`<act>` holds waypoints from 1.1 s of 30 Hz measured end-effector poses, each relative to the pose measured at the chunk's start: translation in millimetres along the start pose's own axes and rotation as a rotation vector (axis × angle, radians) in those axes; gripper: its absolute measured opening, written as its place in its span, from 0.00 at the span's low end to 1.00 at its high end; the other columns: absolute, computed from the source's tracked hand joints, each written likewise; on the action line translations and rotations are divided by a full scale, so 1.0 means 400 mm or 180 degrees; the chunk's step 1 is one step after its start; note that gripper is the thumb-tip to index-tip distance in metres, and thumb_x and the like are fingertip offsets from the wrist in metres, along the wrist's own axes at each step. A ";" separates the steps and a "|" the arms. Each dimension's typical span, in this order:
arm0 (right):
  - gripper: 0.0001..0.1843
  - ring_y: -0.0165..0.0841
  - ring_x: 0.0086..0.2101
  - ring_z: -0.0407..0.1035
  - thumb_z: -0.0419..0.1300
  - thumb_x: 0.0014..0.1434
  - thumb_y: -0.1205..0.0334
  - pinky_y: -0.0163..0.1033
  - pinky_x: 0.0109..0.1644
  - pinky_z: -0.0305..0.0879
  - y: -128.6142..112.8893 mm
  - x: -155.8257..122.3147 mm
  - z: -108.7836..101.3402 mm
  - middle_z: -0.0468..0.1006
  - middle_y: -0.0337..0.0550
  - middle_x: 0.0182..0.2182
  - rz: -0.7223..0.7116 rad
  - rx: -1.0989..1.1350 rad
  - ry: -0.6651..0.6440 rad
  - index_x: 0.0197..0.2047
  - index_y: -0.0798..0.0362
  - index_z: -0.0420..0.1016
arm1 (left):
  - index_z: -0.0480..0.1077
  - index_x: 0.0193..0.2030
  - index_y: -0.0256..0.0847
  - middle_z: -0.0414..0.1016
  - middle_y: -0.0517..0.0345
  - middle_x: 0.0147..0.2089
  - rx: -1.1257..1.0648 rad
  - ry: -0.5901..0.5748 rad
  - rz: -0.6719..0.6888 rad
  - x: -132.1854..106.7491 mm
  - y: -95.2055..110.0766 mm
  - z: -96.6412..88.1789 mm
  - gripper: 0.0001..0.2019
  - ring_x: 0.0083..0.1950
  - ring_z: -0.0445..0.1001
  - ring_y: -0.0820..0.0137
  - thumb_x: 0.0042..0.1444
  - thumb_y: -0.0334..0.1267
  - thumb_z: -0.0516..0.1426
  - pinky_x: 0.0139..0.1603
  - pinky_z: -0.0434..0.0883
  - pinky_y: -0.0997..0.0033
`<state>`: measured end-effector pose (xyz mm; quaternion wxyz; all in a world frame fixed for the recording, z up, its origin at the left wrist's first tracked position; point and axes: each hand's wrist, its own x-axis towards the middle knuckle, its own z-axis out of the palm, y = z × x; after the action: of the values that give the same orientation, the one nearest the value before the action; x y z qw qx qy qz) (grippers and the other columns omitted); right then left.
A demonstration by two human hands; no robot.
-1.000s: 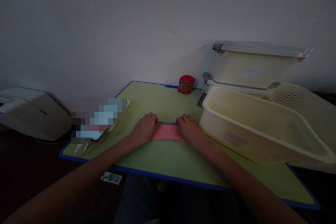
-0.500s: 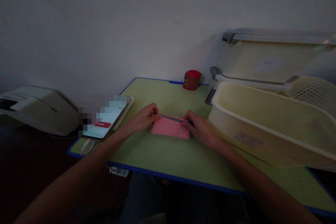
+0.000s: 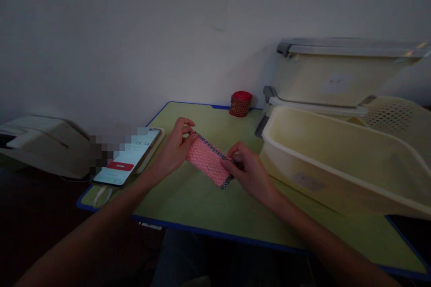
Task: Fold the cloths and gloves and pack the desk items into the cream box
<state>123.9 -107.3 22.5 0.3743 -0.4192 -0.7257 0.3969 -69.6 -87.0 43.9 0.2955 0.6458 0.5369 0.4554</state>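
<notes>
A small folded pink cloth with a dark checked border is lifted just above the green table and tilted down to the right. My left hand pinches its upper left end. My right hand is closed on its lower right end. Both hands sit near the middle of the table.
A phone with a lit screen lies on the table's left side. A small red round container stands at the far edge by the wall. A cream plastic tub and stacked lidded bins fill the right side. A pale box sits off to the left.
The cloth lay flat on the table under both hands; now both hands have lifted it and turned it so it slants down to the right.
</notes>
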 end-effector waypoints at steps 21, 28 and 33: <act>0.19 0.30 0.31 0.68 0.56 0.50 0.71 0.36 0.33 0.66 -0.254 -0.064 -0.361 0.75 0.36 0.32 -0.0464 -0.1191 -0.0256 0.46 0.47 0.73 | 0.61 0.48 0.42 0.65 0.62 0.29 -0.0565 -0.0728 0.0789 0.113 0.344 0.122 0.17 0.23 0.66 0.78 0.51 0.36 0.55 0.19 0.59 0.83; 0.10 0.25 0.21 0.59 0.59 0.46 0.72 0.32 0.25 0.53 -0.179 -0.025 -0.510 0.69 0.33 0.20 -0.0291 -0.2365 0.0145 0.33 0.53 0.74 | 0.63 0.45 0.41 0.68 0.62 0.31 -0.0472 -0.0776 0.1213 0.152 0.350 0.219 0.16 0.32 0.71 0.74 0.47 0.34 0.58 0.27 0.67 0.80; 0.07 0.27 0.25 0.60 0.55 0.48 0.76 0.33 0.26 0.48 -0.099 -0.006 -0.547 0.69 0.38 0.26 -0.0711 -0.3272 -0.0603 0.27 0.55 0.68 | 0.71 0.32 0.39 0.72 0.60 0.31 0.0253 -0.1615 0.1557 0.153 0.356 0.261 0.04 0.31 0.70 0.73 0.48 0.33 0.58 0.33 0.67 0.76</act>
<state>304.3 -65.3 145.9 0.0935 -0.4311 -0.8973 -0.0159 85.8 -52.2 141.5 0.2763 0.8588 0.2931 0.3165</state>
